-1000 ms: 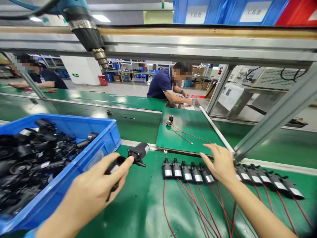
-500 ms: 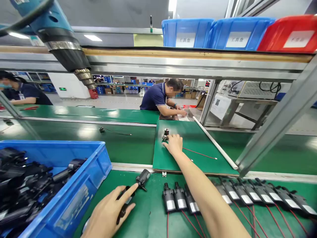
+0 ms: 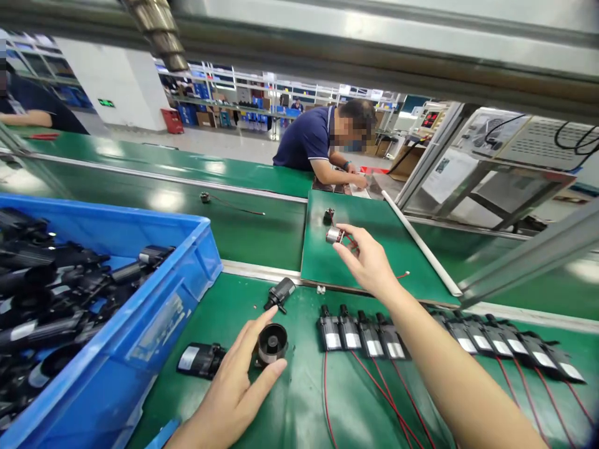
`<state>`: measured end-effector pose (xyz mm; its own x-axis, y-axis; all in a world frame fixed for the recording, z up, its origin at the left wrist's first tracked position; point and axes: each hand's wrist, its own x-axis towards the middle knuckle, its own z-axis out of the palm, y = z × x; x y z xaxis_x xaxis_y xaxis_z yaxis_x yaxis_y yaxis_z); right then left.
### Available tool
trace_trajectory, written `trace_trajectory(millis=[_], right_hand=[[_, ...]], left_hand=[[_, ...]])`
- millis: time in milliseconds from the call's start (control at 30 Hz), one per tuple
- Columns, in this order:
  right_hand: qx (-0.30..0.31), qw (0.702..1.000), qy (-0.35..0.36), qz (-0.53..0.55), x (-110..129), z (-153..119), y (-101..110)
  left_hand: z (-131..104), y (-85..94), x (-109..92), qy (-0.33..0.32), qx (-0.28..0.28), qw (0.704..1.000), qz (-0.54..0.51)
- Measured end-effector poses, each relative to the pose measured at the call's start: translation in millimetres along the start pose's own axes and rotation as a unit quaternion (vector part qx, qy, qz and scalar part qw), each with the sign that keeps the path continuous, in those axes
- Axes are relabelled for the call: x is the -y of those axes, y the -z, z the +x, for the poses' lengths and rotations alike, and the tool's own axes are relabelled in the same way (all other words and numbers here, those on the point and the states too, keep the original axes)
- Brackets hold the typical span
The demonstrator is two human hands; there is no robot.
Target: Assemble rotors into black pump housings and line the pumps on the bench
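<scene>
My left hand (image 3: 238,374) is curled around a black cylindrical housing (image 3: 272,344), its round open end facing the camera, thumb and fingers on either side. My right hand (image 3: 369,255) pinches a small silver motor (image 3: 334,235) with red wires between thumb and fingers, above the raised green board (image 3: 374,215). Just behind it, another small dark motor (image 3: 329,216) stands on that board. Close to my left hand lie two more black housings, one (image 3: 281,293) beyond the fingertips and one (image 3: 201,360) with a white label to its left.
A blue bin (image 3: 187,249) full of black housings stands at the left. Several labelled black units (image 3: 349,333) with red wires lie in a row along the right. A white tube (image 3: 421,243) edges the board. A person (image 3: 304,140) works across the bench, under the metal frame.
My right hand has raised the silver motor off the board. The housing in my left hand now shows its open round end. The camera view has tilted down.
</scene>
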<state>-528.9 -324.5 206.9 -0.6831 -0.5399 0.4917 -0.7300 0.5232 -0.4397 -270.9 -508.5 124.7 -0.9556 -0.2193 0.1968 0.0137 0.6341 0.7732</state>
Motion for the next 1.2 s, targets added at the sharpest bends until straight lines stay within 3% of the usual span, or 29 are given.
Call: trace_trajectory(millis=[133, 233, 300, 433, 733, 867, 1033, 1100, 1200], right_hand=[[0.019, 0.995, 0.077, 0.061, 60, -77, 48], [0.097, 0.983, 0.133, 0.082, 87, -117, 51], [0.160, 0.975, 0.131, 0.077, 95, -131, 44], [0.201, 0.973, 0.112, 0.009, 96, -138, 27], [0.073, 0.982, 0.147, -0.094, 93, -141, -6], [0.122, 0.982, 0.126, -0.067, 91, -140, -6], [0.214, 0.968, 0.129, 0.012, 86, -138, 1], [0.216, 0.967, 0.133, 0.009, 85, -139, 0], [0.201, 0.968, 0.147, -0.021, 85, -140, -5]], left_hand=[[0, -17.3, -14, -0.018, 0.047, 0.998, -0.046], [-3, -25.9, -20, -0.045, 0.063, 0.995, -0.069], [-6, -30.5, -21, -0.057, 0.065, 0.993, -0.076], [-14, -38.9, -17, -0.064, 0.066, 0.994, -0.052], [-16, -46.8, -13, -0.046, 0.046, 0.996, -0.062], [-16, -47.1, -10, -0.075, 0.039, 0.993, -0.078], [-13, -45.3, -5, -0.174, 0.027, 0.981, -0.077], [-12, -43.0, -5, -0.205, 0.042, 0.976, -0.053], [-11, -39.9, -10, -0.197, 0.074, 0.978, -0.010]])
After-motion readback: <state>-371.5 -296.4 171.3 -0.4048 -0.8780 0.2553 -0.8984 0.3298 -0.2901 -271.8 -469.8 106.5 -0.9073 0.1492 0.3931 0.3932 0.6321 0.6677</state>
